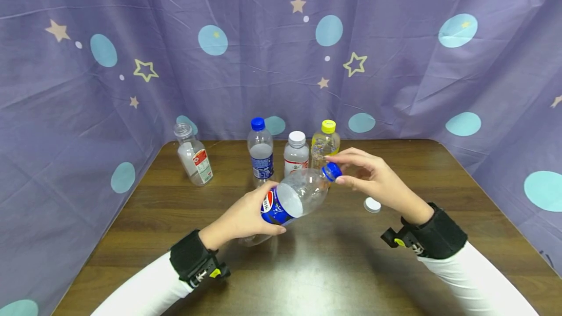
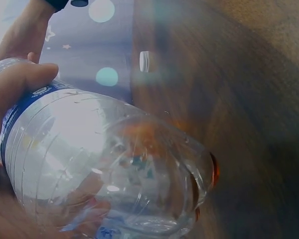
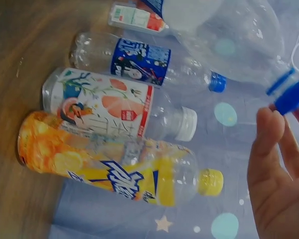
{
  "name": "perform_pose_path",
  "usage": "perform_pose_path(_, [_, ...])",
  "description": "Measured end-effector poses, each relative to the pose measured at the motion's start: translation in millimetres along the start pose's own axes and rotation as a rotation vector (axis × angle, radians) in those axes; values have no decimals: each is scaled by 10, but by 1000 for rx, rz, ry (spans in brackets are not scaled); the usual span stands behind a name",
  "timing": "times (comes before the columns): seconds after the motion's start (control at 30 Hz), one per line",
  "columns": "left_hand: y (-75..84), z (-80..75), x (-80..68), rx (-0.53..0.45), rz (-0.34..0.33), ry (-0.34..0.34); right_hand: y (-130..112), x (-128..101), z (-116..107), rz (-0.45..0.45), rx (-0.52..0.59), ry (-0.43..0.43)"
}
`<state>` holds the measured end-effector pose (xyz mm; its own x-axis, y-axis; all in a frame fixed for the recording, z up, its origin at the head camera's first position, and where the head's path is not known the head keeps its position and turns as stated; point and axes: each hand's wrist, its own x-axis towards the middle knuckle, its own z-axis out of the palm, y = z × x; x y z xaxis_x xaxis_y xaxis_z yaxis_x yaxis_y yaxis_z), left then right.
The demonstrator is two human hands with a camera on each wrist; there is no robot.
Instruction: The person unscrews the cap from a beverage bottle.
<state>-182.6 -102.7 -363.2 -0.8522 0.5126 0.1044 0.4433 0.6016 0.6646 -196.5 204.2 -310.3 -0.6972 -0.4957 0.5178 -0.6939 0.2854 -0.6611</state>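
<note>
My left hand [image 1: 248,213] grips a large clear Pepsi bottle [image 1: 309,191] around its blue label, holding it tilted above the table with the neck to the upper right. A blue cap [image 3: 291,97] sits on its neck. My right hand [image 1: 373,177] pinches that cap between thumb and fingers. In the left wrist view the bottle's ridged base [image 2: 154,174] fills much of the picture. Behind it stand a smaller blue-capped bottle [image 1: 262,157], a white-capped bottle [image 3: 107,104] with a fruit label, and a yellow-capped bottle [image 3: 114,164] with an orange label.
An uncapped clear bottle [image 1: 195,157] with a red-and-white label stands at the back left of the wooden table [image 1: 153,218]. A loose white cap [image 1: 372,205] lies on the wood below my right hand. A purple curtain [image 1: 272,62] hangs behind the table.
</note>
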Motion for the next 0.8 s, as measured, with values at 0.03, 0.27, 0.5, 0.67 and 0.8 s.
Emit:
perform_pose_path(0.03, [4,-1,1,4,2,1,4,5,15,-15,11,21])
perform_pose_path(0.27, [18,1,14,13,9,-3,38,61,94,-110,16,146])
perform_pose_path(0.5, [15,2,27,15,3,-10,37,86,48,94,57,78])
perform_pose_path(0.67, [19,-1,36,11,-2,-21,21,79,5,183,56,33])
perform_pose_path(0.8, [9,-1,40,4,5,-19,16,63,-42,178,69,-26])
